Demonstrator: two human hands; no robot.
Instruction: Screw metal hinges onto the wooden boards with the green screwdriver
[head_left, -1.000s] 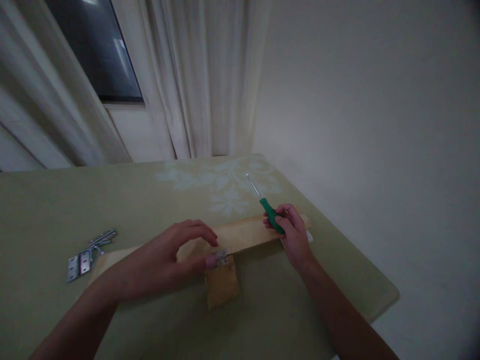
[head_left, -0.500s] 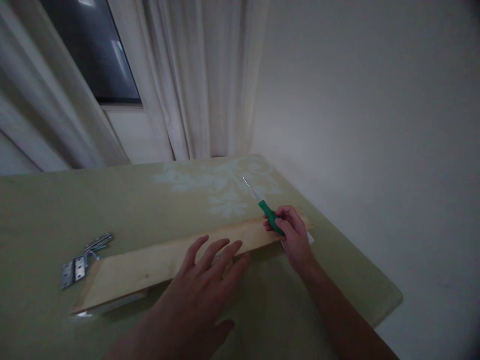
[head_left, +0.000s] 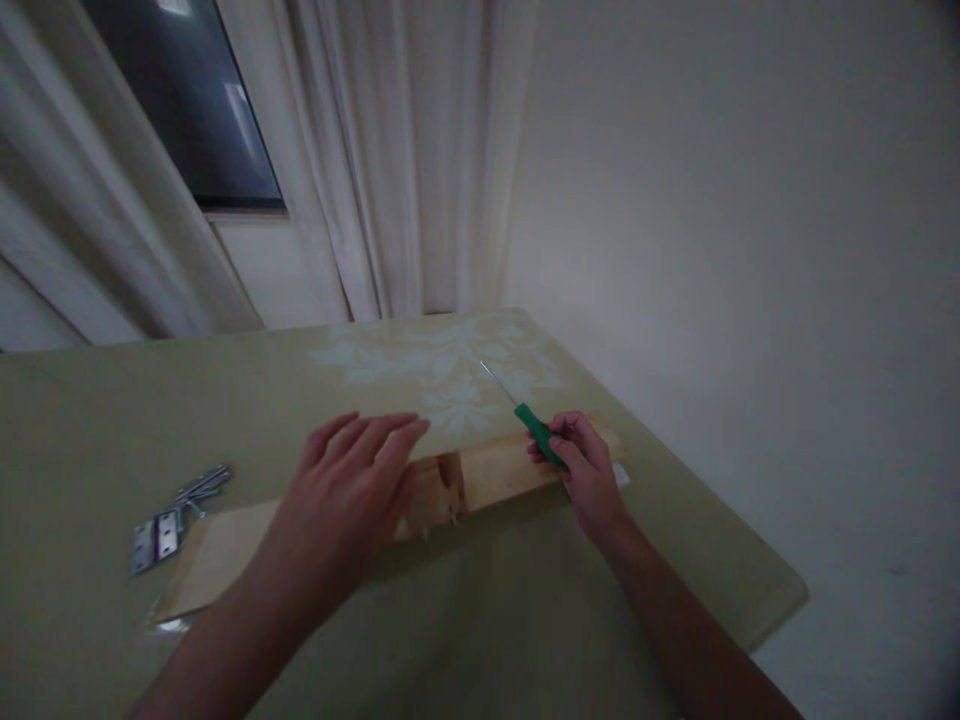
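The left hand (head_left: 352, 490) arches palm-down over the wooden board (head_left: 499, 474), fingers loosely outstretched; the right hand (head_left: 583, 460) grips a green screwdriver (head_left: 537, 430), tip toward the table's (head_left: 675, 590) far edge, by the board's end nearest the right edge.

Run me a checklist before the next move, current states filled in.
1. Screwdriver gripped by the handle in the right hand: ok.
2. Screwdriver tip apart from the left hand: ok, it points up and away.
3. Block on the board fully visible: not ok, the left hand hides part of it.
4. Left hand pressing on the block: cannot tell.
5. Board flat on the table: cannot tell; something white shows by its right end.
6. Loose hinge off the board: ok, left of it.
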